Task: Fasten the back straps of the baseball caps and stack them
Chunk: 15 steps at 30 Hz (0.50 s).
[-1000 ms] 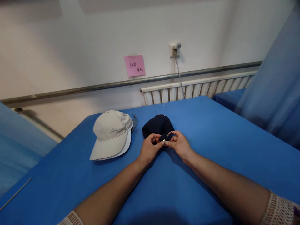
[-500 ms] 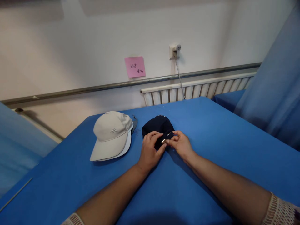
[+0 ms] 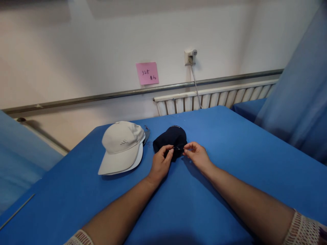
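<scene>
A dark navy cap (image 3: 171, 136) lies on the blue table, its back strap side facing me. My left hand (image 3: 161, 161) pinches the strap at the cap's near edge between thumb and fingers. On the other side of the strap, my right hand (image 3: 198, 156) is closed in a pinch on its right end. A small shiny bit shows on the strap between the two hands. To the left rests a light beige cap (image 3: 120, 144) with a three-stripe mark, stacked on other caps whose white and grey edges peek out beneath it.
The blue table (image 3: 245, 163) reaches to a white radiator (image 3: 219, 97) and a metal rail (image 3: 114, 93) along the wall. A pink note (image 3: 147, 73) and a socket with a plug (image 3: 190, 57) are on the wall. Blue curtains (image 3: 298, 95) hang at both sides. A thin rod (image 3: 17, 211) lies at left.
My hands have drawn slightly apart along the strap. The strap has turned, and its gold-coloured metal clasp, plain before, no longer shows clearly. The beige cap has not moved.
</scene>
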Tool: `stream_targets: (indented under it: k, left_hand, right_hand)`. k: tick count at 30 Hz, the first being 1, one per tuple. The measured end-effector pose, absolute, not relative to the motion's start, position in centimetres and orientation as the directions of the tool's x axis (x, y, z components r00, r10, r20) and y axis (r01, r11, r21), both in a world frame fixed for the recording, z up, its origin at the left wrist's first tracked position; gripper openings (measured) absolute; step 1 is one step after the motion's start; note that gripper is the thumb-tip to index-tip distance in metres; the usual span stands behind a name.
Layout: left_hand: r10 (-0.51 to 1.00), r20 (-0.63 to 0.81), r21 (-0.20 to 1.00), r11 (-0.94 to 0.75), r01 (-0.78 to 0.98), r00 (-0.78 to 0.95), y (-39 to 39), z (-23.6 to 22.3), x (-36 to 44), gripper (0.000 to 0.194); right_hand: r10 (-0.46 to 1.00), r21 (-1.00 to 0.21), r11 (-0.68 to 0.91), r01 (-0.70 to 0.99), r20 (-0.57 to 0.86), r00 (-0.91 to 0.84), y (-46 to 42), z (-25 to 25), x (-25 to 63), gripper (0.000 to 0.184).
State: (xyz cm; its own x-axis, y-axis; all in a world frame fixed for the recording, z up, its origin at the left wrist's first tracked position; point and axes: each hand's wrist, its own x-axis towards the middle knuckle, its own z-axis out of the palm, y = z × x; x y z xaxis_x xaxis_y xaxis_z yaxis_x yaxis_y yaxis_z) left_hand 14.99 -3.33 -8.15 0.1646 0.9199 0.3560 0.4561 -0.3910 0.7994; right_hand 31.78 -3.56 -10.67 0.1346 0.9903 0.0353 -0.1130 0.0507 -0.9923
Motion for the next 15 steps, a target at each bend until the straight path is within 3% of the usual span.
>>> stream_targets:
  k: [5, 10, 15]
  left_hand:
    - [0.935, 0.334, 0.851, -0.354, 0.387, 0.12, -3.3, -8.1, 15.1, 0.027]
    - [0.927, 0.337, 0.839, -0.374, 0.394, 0.163, -3.3, -8.2, 15.1, 0.028]
    - [0.942, 0.297, 0.839, -0.335, 0.429, 0.156, -2.9, -8.3, 14.9, 0.031]
  right_hand:
    - [0.986, -0.971, 0.129, 0.2, 0.146, 0.077, -3.4, -11.6, 32.2, 0.022]
    - [0.938, -0.881, 0.319, 0.349, 0.346, 0.017, -3.0, -11.4, 32.6, 0.013]
    - [0.969, -0.932, 0.233, 0.277, 0.197, -0.152, -2.6, -11.2, 33.1, 0.009]
